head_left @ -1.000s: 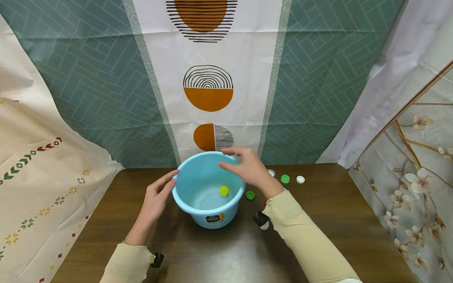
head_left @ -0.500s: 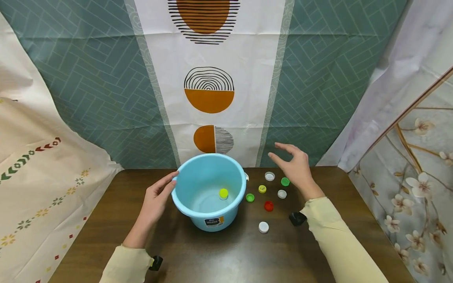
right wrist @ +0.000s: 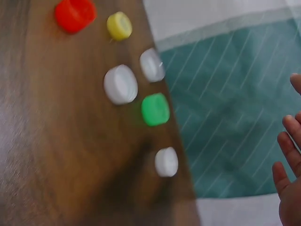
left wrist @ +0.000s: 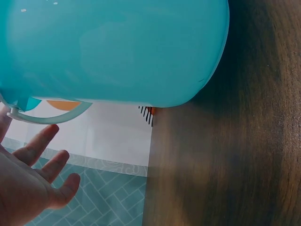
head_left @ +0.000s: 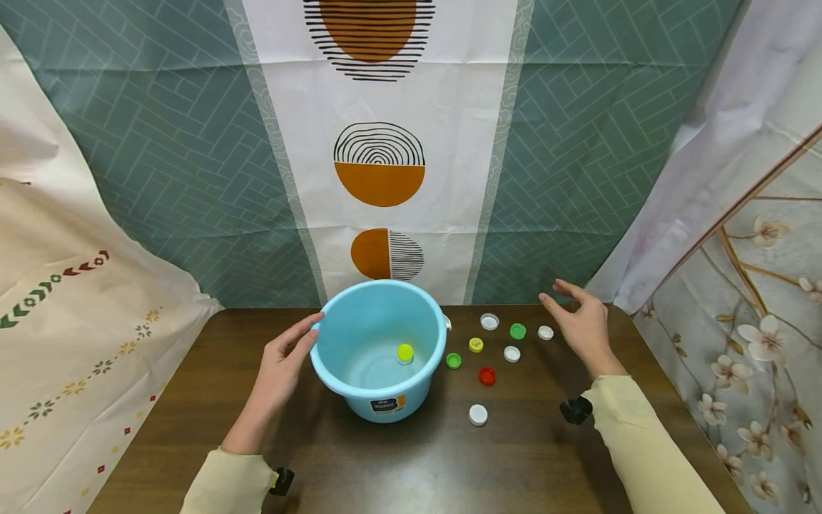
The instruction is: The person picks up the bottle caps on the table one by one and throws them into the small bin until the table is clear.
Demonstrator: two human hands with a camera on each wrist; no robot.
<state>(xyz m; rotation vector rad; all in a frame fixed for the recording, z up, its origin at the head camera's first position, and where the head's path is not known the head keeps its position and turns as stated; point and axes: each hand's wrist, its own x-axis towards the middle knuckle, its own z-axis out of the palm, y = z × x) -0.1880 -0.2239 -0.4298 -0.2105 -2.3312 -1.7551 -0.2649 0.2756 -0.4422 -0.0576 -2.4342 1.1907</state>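
Observation:
A light blue bucket (head_left: 334, 382) with a label on its front stands on the table, a yellow cap (head_left: 404, 353) lying inside. My left hand (head_left: 282, 360) touches the bucket's left rim with its fingertips; in the left wrist view its other fingers are spread straight below the handle (left wrist: 51, 117). My right hand (head_left: 584, 328) is raised at the back right, thumb and fingers apart around nothing. Nearest to it lies a small white cap (head_left: 545, 333), beside a green cap (head_left: 517, 331). In the right wrist view the right fingers (right wrist: 288, 150) show at the right edge.
Right of the bucket lie several more caps: a red one (head_left: 486, 376), a yellow one (head_left: 476, 345), a second green one (head_left: 453, 361) and white ones, the closest (head_left: 478, 415) toward the front. Patterned cloth (head_left: 565, 178) hangs behind the wooden table (head_left: 398, 471).
My right hand has moved from over the bucket to the right, past the caps, uncovering them. The left hand has stayed at the bucket's rim.

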